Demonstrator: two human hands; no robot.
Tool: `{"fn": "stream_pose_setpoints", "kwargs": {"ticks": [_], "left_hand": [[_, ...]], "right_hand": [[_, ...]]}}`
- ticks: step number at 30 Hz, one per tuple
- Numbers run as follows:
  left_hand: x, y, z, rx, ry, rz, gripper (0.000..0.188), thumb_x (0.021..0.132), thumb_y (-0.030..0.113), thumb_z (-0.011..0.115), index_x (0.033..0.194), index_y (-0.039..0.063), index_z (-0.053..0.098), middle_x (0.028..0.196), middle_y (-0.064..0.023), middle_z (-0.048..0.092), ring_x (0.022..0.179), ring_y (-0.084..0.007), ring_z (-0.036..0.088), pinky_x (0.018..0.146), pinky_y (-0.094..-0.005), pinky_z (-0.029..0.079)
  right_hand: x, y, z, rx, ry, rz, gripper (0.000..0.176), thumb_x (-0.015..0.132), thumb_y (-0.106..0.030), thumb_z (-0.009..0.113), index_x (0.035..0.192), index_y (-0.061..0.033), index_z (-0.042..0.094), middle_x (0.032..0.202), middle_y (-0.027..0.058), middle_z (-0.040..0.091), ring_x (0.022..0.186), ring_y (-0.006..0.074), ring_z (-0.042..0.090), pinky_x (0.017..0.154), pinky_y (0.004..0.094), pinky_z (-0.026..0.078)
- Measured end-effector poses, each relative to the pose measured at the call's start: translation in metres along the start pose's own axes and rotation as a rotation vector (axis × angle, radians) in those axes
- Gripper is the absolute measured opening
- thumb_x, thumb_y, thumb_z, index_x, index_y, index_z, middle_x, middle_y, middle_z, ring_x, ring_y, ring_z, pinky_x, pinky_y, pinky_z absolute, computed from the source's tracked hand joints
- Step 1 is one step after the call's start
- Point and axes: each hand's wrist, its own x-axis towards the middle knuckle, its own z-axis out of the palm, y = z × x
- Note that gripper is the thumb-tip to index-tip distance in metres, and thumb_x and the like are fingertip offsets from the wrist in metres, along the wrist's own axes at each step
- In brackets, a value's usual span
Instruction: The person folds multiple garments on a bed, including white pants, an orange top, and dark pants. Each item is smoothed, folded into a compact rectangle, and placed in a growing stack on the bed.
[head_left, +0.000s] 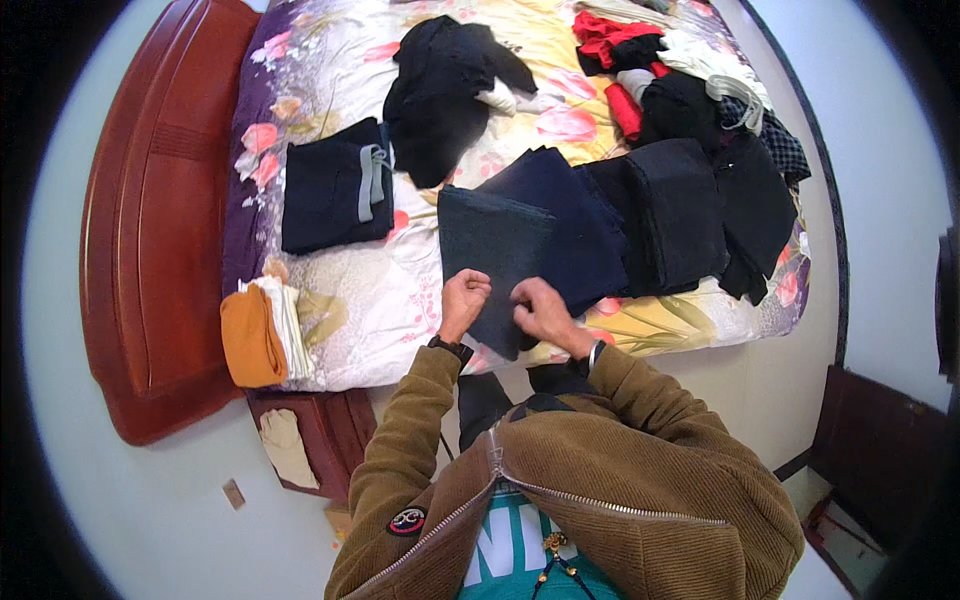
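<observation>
A dark grey-green folded garment (499, 247) lies on the bed in front of me, overlapping a navy folded garment (566, 225). My left hand (466, 298) is over its near left part, fingers curled towards the thumb. Over the near right side is my right hand (546, 311), with bent fingers and slight blur. Whether either hand pinches the cloth cannot be made out. Right of the navy garment lies a stack of black folded garments (671, 217). Folded dark trousers (330, 195) with a light grey waistband and drawstring lie to the left.
Beyond is a loose black garment (442, 97). Mixed clothes, including a red garment (611, 37), are heaped far right on the floral bedsheet (360, 315). An orange folded garment (255, 337) sits near the wooden headboard (161, 210). A nightstand (330, 427) stands at left.
</observation>
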Motion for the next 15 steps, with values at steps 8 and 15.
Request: {"fn": "stream_pose_setpoints", "kwargs": {"ticks": [8,15], "left_hand": [[-0.053,0.014,0.123,0.568,0.205,-0.022,0.117,0.062,0.027,0.08,0.151,-0.001,0.01,0.15,-0.0355,0.016,0.14,-0.0505,0.021,0.11,-0.0569,0.028],[-0.031,0.023,0.107,0.329,0.517,0.214,0.092,0.072,0.022,0.076,0.147,0.001,0.028,0.137,-0.0334,0.043,0.128,-0.048,0.044,0.103,-0.0473,0.041]], "right_hand": [[0.019,0.099,-0.025,-0.266,0.426,0.316,0.041,0.071,0.002,0.054,0.112,0.0007,0.05,0.089,0.013,0.059,0.079,0.0217,0.06,0.072,0.0348,0.049],[0.055,0.003,0.0,0.329,-0.053,0.586,0.066,0.063,0.002,0.058,0.128,0.0034,0.047,0.098,0.014,0.06,0.095,0.0257,0.058,0.082,0.0321,0.048]]}}
